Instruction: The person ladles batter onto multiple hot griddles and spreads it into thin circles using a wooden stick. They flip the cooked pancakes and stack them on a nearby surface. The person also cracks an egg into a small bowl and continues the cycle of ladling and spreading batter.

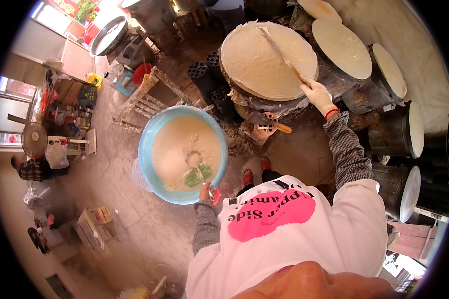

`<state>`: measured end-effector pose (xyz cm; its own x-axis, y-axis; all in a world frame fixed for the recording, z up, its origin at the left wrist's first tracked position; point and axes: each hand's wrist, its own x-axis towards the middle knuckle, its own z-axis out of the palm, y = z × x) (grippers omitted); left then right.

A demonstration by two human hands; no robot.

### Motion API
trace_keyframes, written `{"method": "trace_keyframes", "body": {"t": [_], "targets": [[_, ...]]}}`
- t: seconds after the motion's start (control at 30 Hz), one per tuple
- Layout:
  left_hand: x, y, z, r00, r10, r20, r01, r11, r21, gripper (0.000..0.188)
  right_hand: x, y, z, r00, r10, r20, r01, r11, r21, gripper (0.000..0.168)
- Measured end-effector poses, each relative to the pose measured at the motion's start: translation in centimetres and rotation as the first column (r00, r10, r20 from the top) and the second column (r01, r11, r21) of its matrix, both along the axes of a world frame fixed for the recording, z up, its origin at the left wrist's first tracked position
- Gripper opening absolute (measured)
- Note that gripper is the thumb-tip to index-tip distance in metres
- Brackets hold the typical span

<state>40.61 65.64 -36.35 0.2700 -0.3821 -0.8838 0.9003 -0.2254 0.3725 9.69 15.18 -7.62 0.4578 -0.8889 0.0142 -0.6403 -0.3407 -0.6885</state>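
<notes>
My gloved right hand [316, 93] grips the wooden handle of a long, thin batter spreader [275, 45]. Its batter-coated blade rests across a large round griddle [236, 89] covered with a pale layer of batter [260, 65]. On the left, a light blue plastic basin [145, 157] contains thick cream-coloured batter [172, 149]. My bare left hand [206, 190] is closed around the handle of a metal ladle [193, 159], whose round bowl lies at the batter's surface. A green patch [198, 175] shows beside the ladle's handle; what it is, I cannot tell.
A wooden-handled scraper [283, 128] lies on a pale perforated briquette [263, 130] below the griddle. Black coal briquettes [200, 74] stand between basin and griddle. More drum stoves with round griddles [342, 48] curve along the right. A wooden rack [146, 101] stands behind the basin.
</notes>
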Motion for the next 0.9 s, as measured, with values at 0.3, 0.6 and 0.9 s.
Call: {"method": "trace_keyframes", "body": {"t": [0.3,0.6,0.9], "targets": [[-0.7,0.1,0.1,1.0,-0.015,0.027,0.013,0.997,0.071,0.028,-4.4,1.1,2.4,0.898,-0.171,-0.405,0.002,0.923,-0.386,0.036],[-0.7,0.8,-1.0,0.945,-0.213,0.25,0.144,0.953,0.268,0.035,-0.2,-2.2,0.7,0.996,-0.092,-0.013,0.092,0.994,-0.056,0.046],[-0.9,2.6,-5.1,0.854,-0.226,0.469,0.045,0.929,0.367,0.043,1.3,-1.3,3.3,0.988,0.028,-0.149,-0.012,0.994,0.107,0.047]]}}
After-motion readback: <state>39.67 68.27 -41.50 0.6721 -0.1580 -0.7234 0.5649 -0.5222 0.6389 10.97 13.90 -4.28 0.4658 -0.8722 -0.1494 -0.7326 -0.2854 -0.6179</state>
